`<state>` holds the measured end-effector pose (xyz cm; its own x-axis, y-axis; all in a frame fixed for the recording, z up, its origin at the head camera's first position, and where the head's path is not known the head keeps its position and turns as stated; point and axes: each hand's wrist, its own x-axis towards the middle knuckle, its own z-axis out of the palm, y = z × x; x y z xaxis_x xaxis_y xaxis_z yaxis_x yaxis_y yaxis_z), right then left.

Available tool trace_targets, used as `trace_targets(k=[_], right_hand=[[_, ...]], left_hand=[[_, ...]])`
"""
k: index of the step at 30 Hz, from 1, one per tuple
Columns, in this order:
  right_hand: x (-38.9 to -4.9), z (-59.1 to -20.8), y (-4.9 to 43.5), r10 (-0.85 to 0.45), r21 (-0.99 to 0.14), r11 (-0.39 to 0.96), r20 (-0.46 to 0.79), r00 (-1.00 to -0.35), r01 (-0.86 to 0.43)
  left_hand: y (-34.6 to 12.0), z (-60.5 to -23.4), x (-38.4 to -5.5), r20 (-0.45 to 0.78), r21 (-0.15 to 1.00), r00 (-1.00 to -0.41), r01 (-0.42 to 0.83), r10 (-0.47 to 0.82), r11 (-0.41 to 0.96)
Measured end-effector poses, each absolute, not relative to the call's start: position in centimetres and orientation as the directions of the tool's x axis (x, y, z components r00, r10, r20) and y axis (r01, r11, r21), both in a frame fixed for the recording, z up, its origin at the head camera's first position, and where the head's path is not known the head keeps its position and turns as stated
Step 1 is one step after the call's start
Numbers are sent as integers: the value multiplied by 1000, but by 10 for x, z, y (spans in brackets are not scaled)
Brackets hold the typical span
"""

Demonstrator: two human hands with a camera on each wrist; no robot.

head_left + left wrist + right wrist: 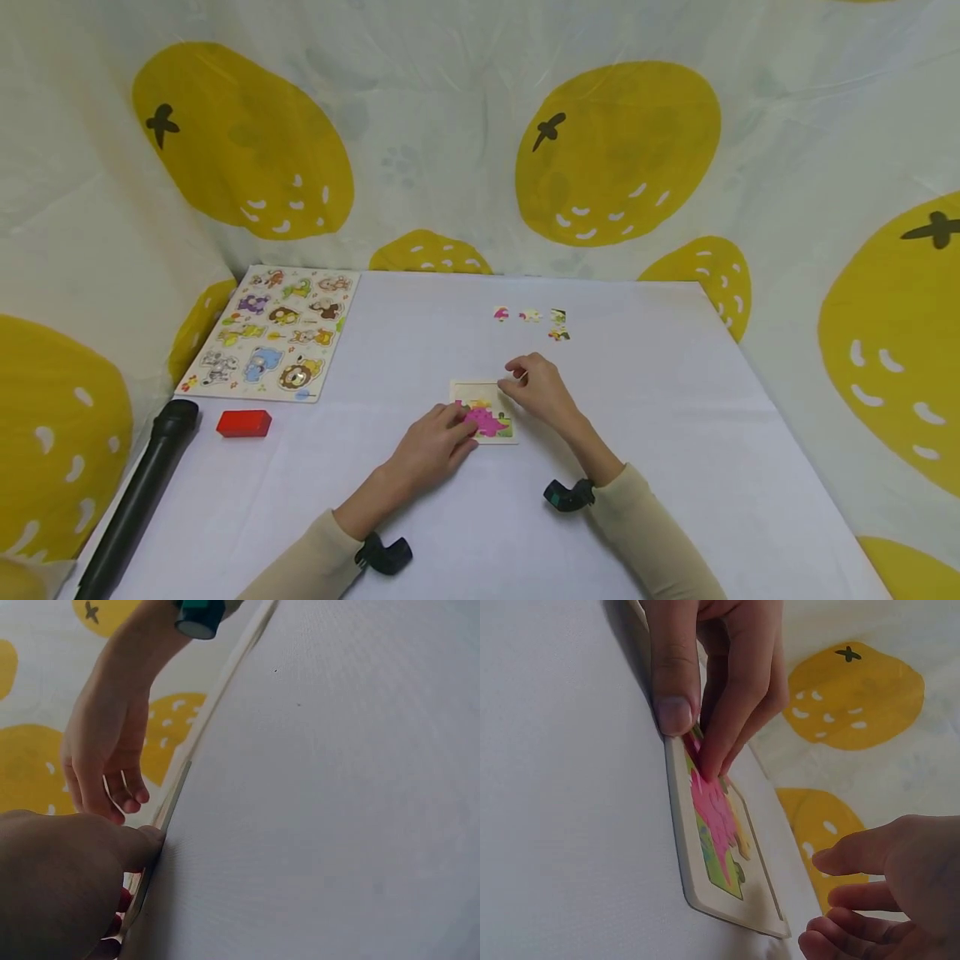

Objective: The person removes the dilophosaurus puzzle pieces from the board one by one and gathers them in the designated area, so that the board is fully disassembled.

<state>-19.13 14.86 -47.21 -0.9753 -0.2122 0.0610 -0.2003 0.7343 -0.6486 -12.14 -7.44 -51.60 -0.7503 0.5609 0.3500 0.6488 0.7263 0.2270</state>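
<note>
A small wooden jigsaw board (476, 390) with a pink dinosaur picture (489, 422) lies flat on the table. My left hand (431, 442) holds it at its left side. In the right wrist view the left thumb (676, 716) lies at the frame's edge, while a fingertip (711, 769) touches the pink picture. My right hand (543, 387) hovers by the board's upper right corner, fingers loosely bent, nothing visible in them. The bare wooden part of the board is along its far side. Beyond the right hand lie several loose jigsaw pieces (529, 316).
A board of cartoon animals (273, 333) lies at the far left, with a red block (244, 423) below it. Along the left edge rests a long black rod-shaped object (142, 492). Fruit-patterned cloth (450, 125) hangs behind the white table (675, 400).
</note>
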Motion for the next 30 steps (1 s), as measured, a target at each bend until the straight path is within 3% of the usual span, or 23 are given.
trace_targets(k=[16,30], right_hand=[[-180,-477,133,-336,-608,765,-96,-937,-212],[-176,-477,128,-360,-585,772,-80,-930,-248]], left_hand=[[-75,-517,-123,388,198,-722,673,573,713],[-76,-518,-124,400,202,-710,684,579,700]])
